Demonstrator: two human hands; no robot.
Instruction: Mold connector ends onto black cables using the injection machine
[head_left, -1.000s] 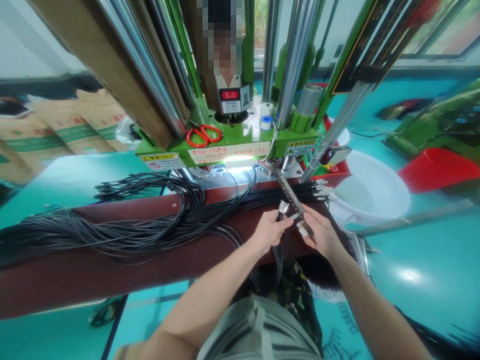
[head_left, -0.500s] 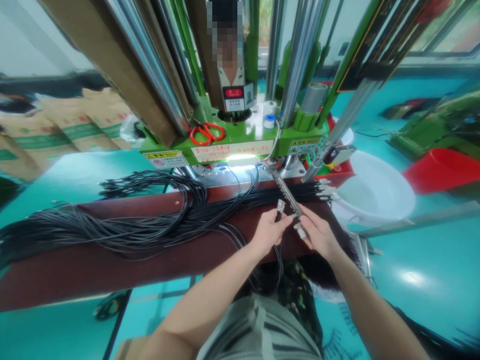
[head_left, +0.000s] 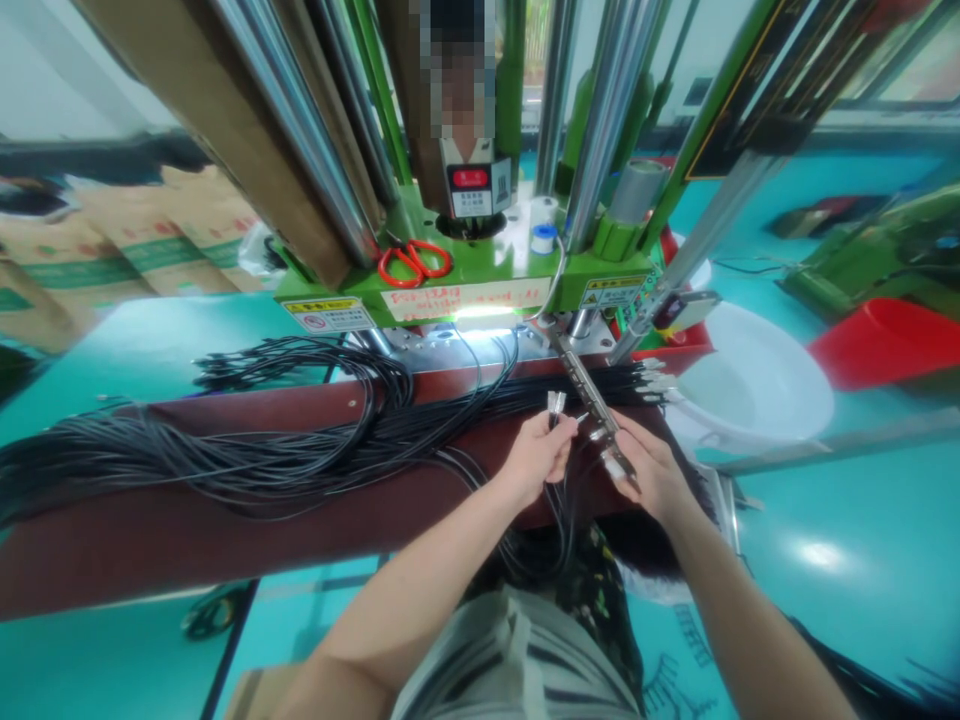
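Observation:
In my left hand [head_left: 538, 455] is a small bunch of black cables with pale metallic connector ends [head_left: 556, 402] sticking up above the fist. The cables hang below that hand in loops [head_left: 559, 525]. My right hand [head_left: 646, 462] is closed round the near end of a long, narrow metal mold bar [head_left: 586, 390], which slants up and left toward the machine's lit opening. Small pale parts [head_left: 616, 464] show at the bar's near end, by the right fingers. A thick bundle of black cables [head_left: 300, 455] lies across the brown table [head_left: 225, 550] behind and left of both hands.
A green press [head_left: 450, 275] with steel columns stands just beyond the table. Red-handled scissors [head_left: 414, 263] and a blue-and-white tape roll [head_left: 543, 240] lie on it. At right are a white tub [head_left: 787, 375] and a red bucket [head_left: 885, 345]. Someone is partly visible behind the press.
My left hand has drawn slightly away from the bar, with its connector ends turned more upright. The bar and my right hand have shifted a little right and down.

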